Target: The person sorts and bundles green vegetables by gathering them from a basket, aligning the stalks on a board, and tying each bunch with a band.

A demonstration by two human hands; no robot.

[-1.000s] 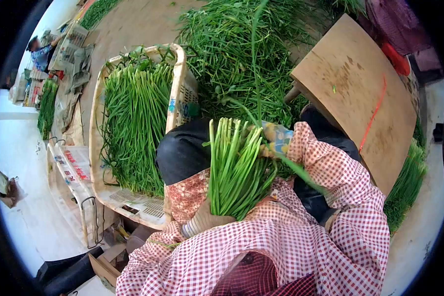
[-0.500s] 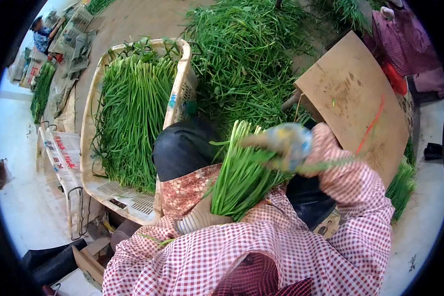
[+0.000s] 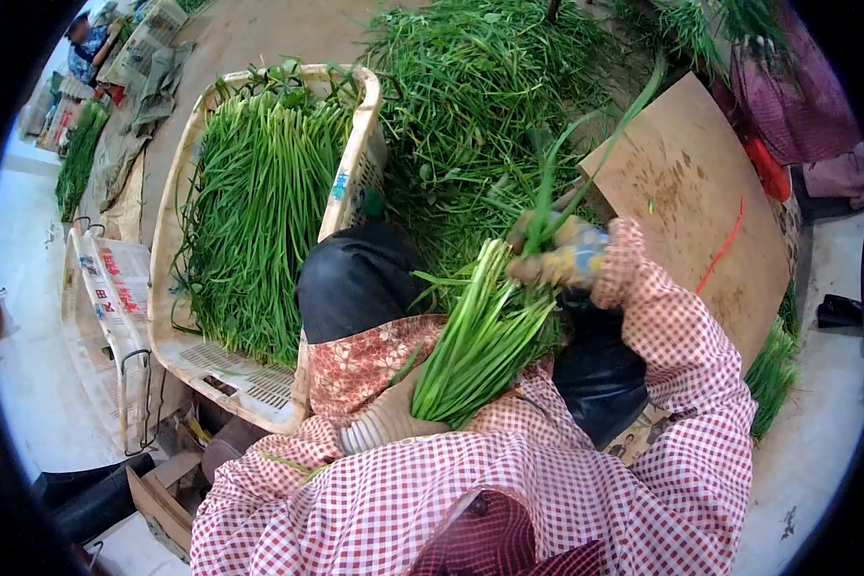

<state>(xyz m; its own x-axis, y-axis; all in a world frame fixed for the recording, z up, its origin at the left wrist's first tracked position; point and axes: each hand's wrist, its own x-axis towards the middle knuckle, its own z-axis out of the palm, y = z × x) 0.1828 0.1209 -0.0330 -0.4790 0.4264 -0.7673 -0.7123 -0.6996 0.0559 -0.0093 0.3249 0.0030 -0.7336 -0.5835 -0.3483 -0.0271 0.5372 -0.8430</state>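
A bundle of green stalks lies tilted over my lap, its pale ends pointing up. My gloved left hand is wrapped round the lower part of the bundle. Beside the pale ends, my right hand, in a stained yellow and blue glove, is closed on a few long green leaves that stick up above it. To the left, a cream plastic crate holds many stalks laid side by side. A loose green heap spreads on the ground in front.
A brown board stands at the right, with more greens beyond it. White crates are at the left. Part of a person in purple clothing shows at upper right, and another person is far off at upper left.
My right hand moved away from the bundle's top, swept right, and now is back near it with long leaves raised. My left hand still holds the bundle, which leans further right.
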